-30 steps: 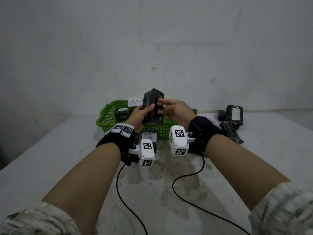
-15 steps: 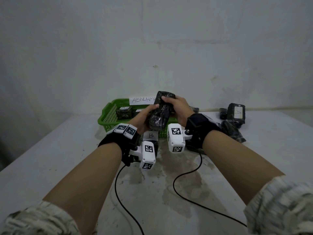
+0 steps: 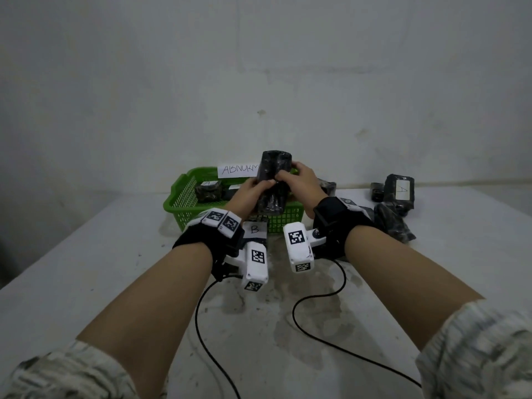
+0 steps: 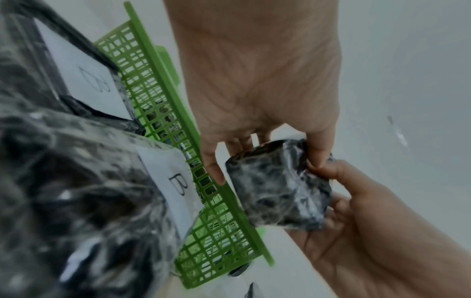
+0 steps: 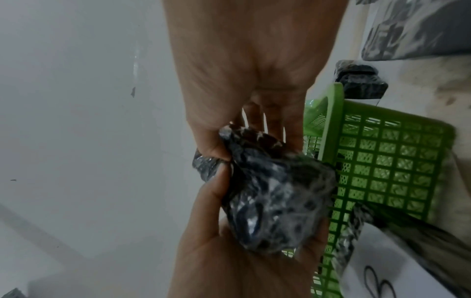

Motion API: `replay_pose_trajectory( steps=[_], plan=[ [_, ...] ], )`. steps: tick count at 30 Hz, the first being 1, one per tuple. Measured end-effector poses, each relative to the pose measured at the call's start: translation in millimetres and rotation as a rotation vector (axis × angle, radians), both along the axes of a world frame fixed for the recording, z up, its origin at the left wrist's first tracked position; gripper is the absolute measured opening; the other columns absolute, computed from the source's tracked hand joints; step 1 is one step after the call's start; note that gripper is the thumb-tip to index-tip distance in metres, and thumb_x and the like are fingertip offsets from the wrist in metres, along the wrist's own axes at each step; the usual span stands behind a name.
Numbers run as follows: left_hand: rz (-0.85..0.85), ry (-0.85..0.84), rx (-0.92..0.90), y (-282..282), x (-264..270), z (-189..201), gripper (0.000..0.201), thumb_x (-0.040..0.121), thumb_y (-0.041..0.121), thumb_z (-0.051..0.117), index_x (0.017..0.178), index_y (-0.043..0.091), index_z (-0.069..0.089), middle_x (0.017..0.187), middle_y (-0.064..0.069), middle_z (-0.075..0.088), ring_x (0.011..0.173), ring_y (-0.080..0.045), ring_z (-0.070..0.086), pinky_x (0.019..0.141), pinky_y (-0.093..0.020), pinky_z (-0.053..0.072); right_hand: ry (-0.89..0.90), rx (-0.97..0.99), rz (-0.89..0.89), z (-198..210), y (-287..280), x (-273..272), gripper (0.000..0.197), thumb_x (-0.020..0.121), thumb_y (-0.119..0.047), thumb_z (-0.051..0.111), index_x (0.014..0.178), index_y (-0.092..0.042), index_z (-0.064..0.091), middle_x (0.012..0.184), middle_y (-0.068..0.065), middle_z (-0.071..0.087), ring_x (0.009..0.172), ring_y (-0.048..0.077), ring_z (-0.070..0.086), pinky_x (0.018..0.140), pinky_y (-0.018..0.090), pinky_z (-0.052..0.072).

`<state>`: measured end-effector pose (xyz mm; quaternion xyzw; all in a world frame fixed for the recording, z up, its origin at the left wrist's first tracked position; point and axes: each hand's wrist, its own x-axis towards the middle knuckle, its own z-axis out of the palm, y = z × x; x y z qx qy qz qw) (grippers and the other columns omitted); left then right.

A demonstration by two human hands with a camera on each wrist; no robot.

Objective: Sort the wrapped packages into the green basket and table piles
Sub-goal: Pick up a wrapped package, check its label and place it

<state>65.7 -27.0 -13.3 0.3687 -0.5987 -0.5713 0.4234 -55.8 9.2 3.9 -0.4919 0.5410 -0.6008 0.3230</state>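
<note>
A wrapped package (image 3: 272, 182), dark under crinkled clear film, stands nearly upright in the air above the near wall of the green basket (image 3: 184, 197), at about 12 o'clock from the person. Both hands hold it. The left hand (image 3: 249, 197) cups its lower half from the 9 o'clock side, thumb across the front; the right hand (image 3: 300, 187) grips the upper half from 3 o'clock, its fingers (image 3: 285, 177) curled over the film. In the wrist views the two thumbs meet on one edge of the wrapping (pinching the film there).

Inside the basket lies another wrapped package (image 3: 207, 190) with a paper label, and a white card (image 3: 237, 169) with handwritten letters stands at the basket's far rim. Against the basket's near wall, at 6 o'clock from it, sit packages with labels marked B (image 4: 175, 185).

At about 2 o'clock on the bench (image 3: 86, 269), well apart from the basket, rests a pile of dark packages, the top one (image 3: 400, 188) labelled A. Two black cables (image 3: 302, 321) trail from the wrist cameras towards the near edge.
</note>
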Motion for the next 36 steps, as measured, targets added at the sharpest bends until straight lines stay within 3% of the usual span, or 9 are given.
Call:
replay_pose_trajectory(
  steps=[3, 6, 10, 17, 22, 26, 31, 33, 36],
  plan=[
    [0.054, -0.06, -0.098, -0.9, -3.3, -2.8, 0.051, 0.091, 0.012, 0.056, 0.137, 0.003, 0.035, 0.121, -0.017, 0.055, 0.101, -0.026, 0.059, 0.089, -0.037, 0.051, 0.026, -0.01, -0.033, -1.2, -0.2, 0.8, 0.03, 0.084, -0.01, 0.059, 0.114, -0.004, 0.061, 0.106, 0.017, 0.068, 0.097, 0.033, 0.066, 0.086, 0.048, 0.055],
    [0.116, -0.11, -0.179, -4.1, -3.1, -3.7, 0.05, 0.09, 0.011, 0.057, 0.135, 0.003, 0.038, 0.122, -0.017, 0.056, 0.103, -0.028, 0.06, 0.091, -0.04, 0.052, -0.014, -0.01, 0.055, -0.1, 1.7, -2.3, 0.033, 0.09, -0.011, 0.059, 0.123, -0.006, 0.056, 0.107, 0.012, 0.064, 0.087, 0.021, 0.064, 0.078, 0.039, 0.056],
    [0.224, -0.077, -0.192, -5.4, -2.6, -2.9, 0.047, 0.09, 0.017, 0.059, 0.129, 0.001, 0.041, 0.122, -0.018, 0.058, 0.109, -0.03, 0.06, 0.097, -0.045, 0.049, -0.041, 0.088, 0.172, -5.4, 5.3, -2.3, 0.063, 0.093, -0.038, 0.057, 0.146, -0.016, 0.032, 0.132, 0.006, 0.054, 0.113, 0.021, 0.058, 0.088, 0.039, 0.053],
    [0.196, 0.08, -0.058, -7.2, -8.0, 2.0, 0.055, 0.089, 0.03, 0.061, 0.131, 0.0, 0.041, 0.124, -0.017, 0.059, 0.109, -0.027, 0.062, 0.096, -0.045, 0.05, 0.077, 0.04, 0.179, -13.4, 4.6, 7.2, 0.037, 0.102, -0.024, 0.039, 0.137, -0.014, 0.041, 0.114, 0.005, 0.058, 0.084, 0.01, 0.058, 0.051, 0.015, 0.048],
    [0.16, 0.044, -0.033, -7.8, -7.6, 4.9, 0.067, 0.086, 0.052, 0.056, 0.132, 0.004, 0.045, 0.124, -0.009, 0.06, 0.11, -0.021, 0.061, 0.097, -0.042, 0.049, 0.179, 0.02, 0.085, -14.9, -0.4, 9.6, 0.037, 0.101, -0.017, 0.037, 0.137, -0.007, 0.041, 0.13, 0.014, 0.055, 0.117, 0.025, 0.054, 0.1, 0.039, 0.044],
    [0.195, -0.083, -0.086, -10.9, -5.9, 8.3, 0.056, 0.093, 0.042, 0.052, 0.134, 0.006, 0.041, 0.119, -0.005, 0.057, 0.1, -0.015, 0.055, 0.071, -0.02, 0.043, 0.124, 0.017, 0.127, -13.4, 2.7, 5.3, 0.038, 0.102, -0.015, 0.038, 0.139, -0.007, 0.039, 0.131, 0.014, 0.054, 0.12, 0.026, 0.053, 0.103, 0.041, 0.043],
    [0.197, 0.022, -0.012, -11.6, -2.4, 10.2, 0.046, 0.093, 0.022, 0.054, 0.133, 0.002, 0.041, 0.117, -0.017, 0.06, 0.098, -0.028, 0.062, 0.081, -0.037, 0.054, 0.029, 0.041, 0.255, -15.2, 6.8, 0.3, 0.044, 0.1, -0.031, 0.045, 0.142, -0.019, 0.039, 0.129, 0.004, 0.055, 0.113, 0.022, 0.057, 0.078, 0.035, 0.053],
    [0.191, 0.034, -0.006, -8.8, -2.1, 11.2, 0.04, 0.095, 0.016, 0.047, 0.131, 0.0, 0.044, 0.114, -0.019, 0.06, 0.095, -0.029, 0.061, 0.086, -0.042, 0.053, -0.069, 0.044, 0.267, -15.2, 7.4, -1.0, 0.049, 0.097, -0.047, 0.044, 0.14, -0.023, 0.043, 0.133, 0.0, 0.053, 0.121, 0.021, 0.054, 0.08, 0.032, 0.052],
    [0.189, 0.059, -0.009, -7.1, -1.9, 10.1, 0.036, 0.097, 0.015, 0.043, 0.132, 0.004, 0.044, 0.124, -0.022, 0.057, 0.107, -0.034, 0.059, 0.091, -0.049, 0.05, -0.164, 0.04, 0.272, -13.9, 10.2, -6.6, 0.042, 0.102, -0.04, 0.036, 0.14, -0.025, 0.043, 0.136, 0.001, 0.05, 0.124, 0.022, 0.05, 0.078, 0.035, 0.053]
  ],
)
